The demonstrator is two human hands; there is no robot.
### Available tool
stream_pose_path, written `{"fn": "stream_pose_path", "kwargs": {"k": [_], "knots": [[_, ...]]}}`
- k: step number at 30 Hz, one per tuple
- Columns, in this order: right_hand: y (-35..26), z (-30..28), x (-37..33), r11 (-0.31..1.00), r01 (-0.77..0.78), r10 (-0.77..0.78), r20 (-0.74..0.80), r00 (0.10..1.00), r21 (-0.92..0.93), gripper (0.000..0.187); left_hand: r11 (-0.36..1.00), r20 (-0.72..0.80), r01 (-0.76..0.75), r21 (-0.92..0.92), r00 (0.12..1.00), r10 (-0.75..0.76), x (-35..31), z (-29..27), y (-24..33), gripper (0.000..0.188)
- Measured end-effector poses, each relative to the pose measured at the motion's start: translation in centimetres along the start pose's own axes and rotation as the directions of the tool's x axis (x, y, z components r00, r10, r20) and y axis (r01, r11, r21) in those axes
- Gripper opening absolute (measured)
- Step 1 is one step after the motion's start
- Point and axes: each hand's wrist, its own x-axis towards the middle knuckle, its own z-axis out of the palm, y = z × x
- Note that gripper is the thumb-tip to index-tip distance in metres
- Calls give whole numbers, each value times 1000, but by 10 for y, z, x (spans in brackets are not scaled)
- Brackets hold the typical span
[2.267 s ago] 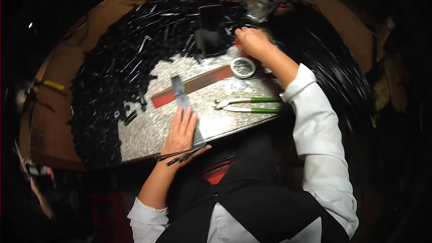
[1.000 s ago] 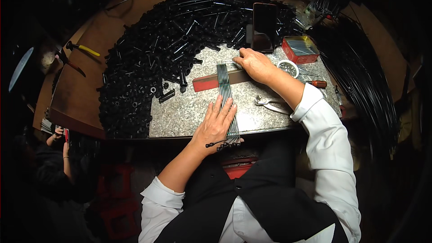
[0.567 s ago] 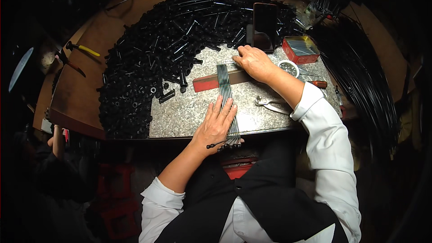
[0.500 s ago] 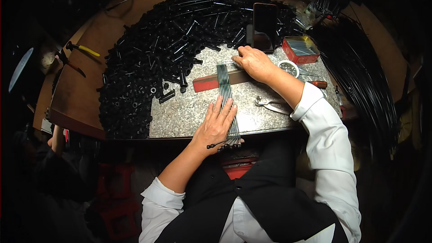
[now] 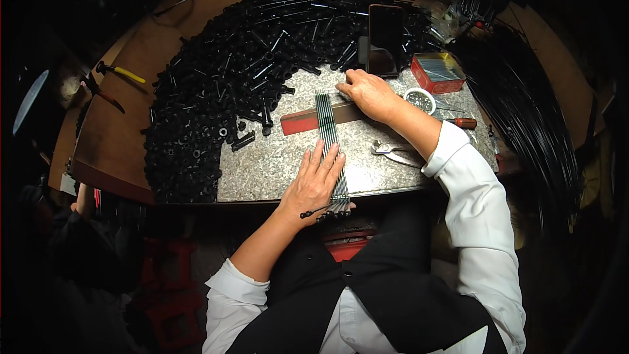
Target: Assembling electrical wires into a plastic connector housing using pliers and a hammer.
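Note:
A row of thin dark metal rods (image 5: 325,115) runs from the table's near edge across a red-and-brown bar (image 5: 299,123). My left hand (image 5: 313,180) presses on their near part with long fingers, its thumb tip showing at the other side. Small black knobs on the rods' near ends (image 5: 335,210) hang past the edge. Beyond the bar, my right hand (image 5: 370,94) is closed in a pinch just right of the rods' far ends. Whatever sits between its fingertips is hidden or too small to name. Steel pincers (image 5: 393,152) lie below my right forearm.
A large heap of black tubular parts (image 5: 216,85) curves round the speckled slab (image 5: 255,174). At the back stands a phone (image 5: 385,33). To the right are a red tin (image 5: 438,84), a white round dish (image 5: 419,99), a screwdriver (image 5: 462,122) and long black strands (image 5: 524,111).
My right hand has shifted very slightly to the left. My left hand, the rods and the bar look the same.

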Motion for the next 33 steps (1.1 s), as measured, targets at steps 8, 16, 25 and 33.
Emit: {"fn": "stream_pose_path", "kwargs": {"k": [8, 16, 25, 33], "knots": [[-2, 0, 5, 999, 29, -29, 22, 999, -43, 28, 1000, -1, -10, 20, 1000, 10, 0, 2, -2, 92], [-2, 7, 6, 998, 54, -56, -59, 997, -38, 18, 998, 11, -16, 61, 1000, 15, -1, 5, -3, 93], [-3, -1, 9, 980, 109, -116, -28, 993, -166, 25, 1000, 3, -5, 17, 1000, 5, 0, 1, -1, 93], [-4, 0, 11, 962, 136, -146, -22, 989, -237, 20, 1000, 1, -8, 18, 1000, 8, 0, 0, -1, 94]]}}
